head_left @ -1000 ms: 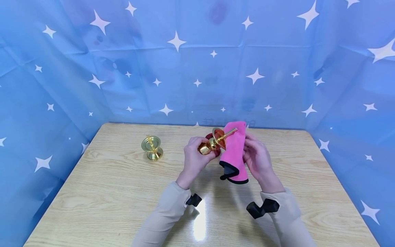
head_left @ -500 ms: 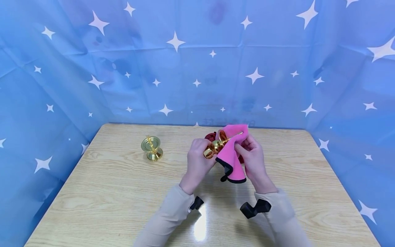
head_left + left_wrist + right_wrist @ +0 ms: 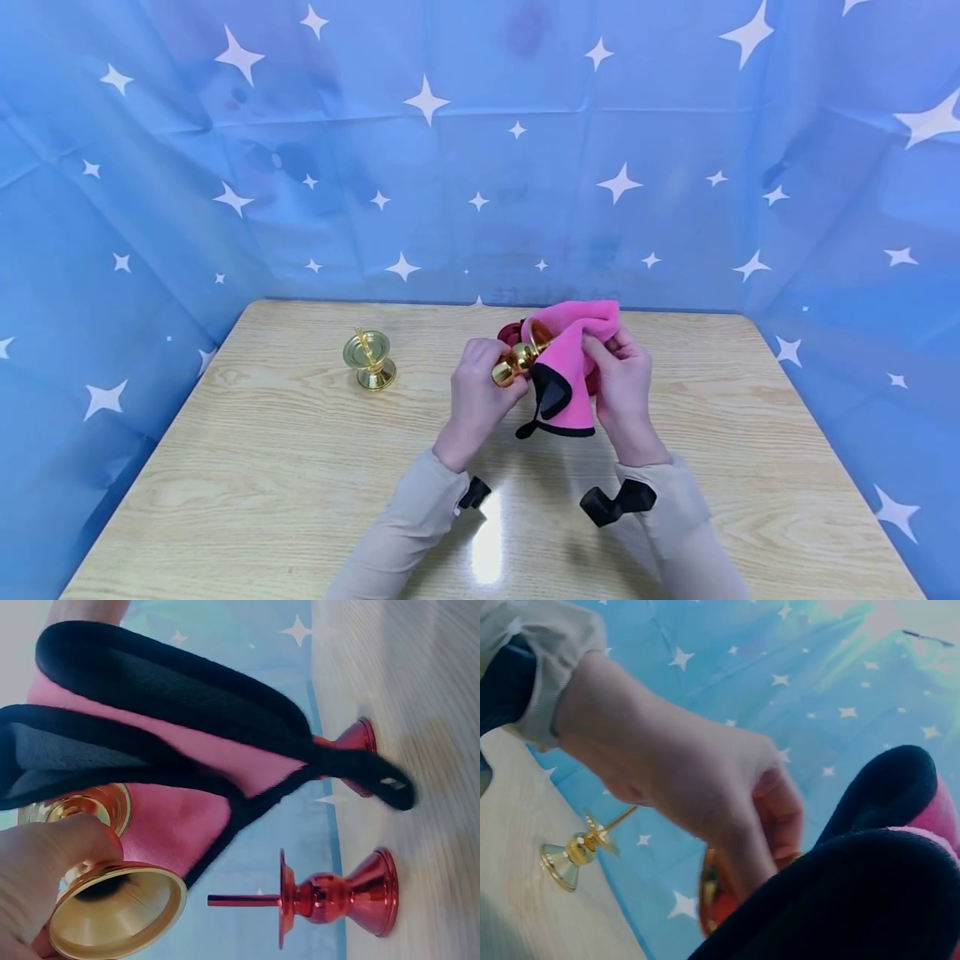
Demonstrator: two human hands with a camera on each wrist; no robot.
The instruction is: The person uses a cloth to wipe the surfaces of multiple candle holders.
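My left hand [image 3: 478, 396] grips a gold candle holder [image 3: 522, 357] by its stem, tilted and off the table. In the left wrist view its hollow base [image 3: 124, 915] faces the camera. My right hand [image 3: 626, 387] pinches a pink cloth [image 3: 577, 400] with black edging and a black loop. The cloth is folded over the candle holder's spike, which it hides, and lies against its dish. In the right wrist view, the cloth's dark underside [image 3: 855, 900] covers the right fingers; the left hand [image 3: 705, 780] appears behind it.
A second gold candle holder [image 3: 375, 367] stands upright on the left of the wooden table [image 3: 247, 467]. Two red candle holders, one near [image 3: 326, 898] and one farther [image 3: 358, 754], stand behind the hands and cloth. A blue starry curtain [image 3: 480, 167] borders the table.
The right hand has moved left and up to the spike, its thumb now pinching the cloth. The cloth has folded over the spike, which showed before. The left hand has shifted slightly right.
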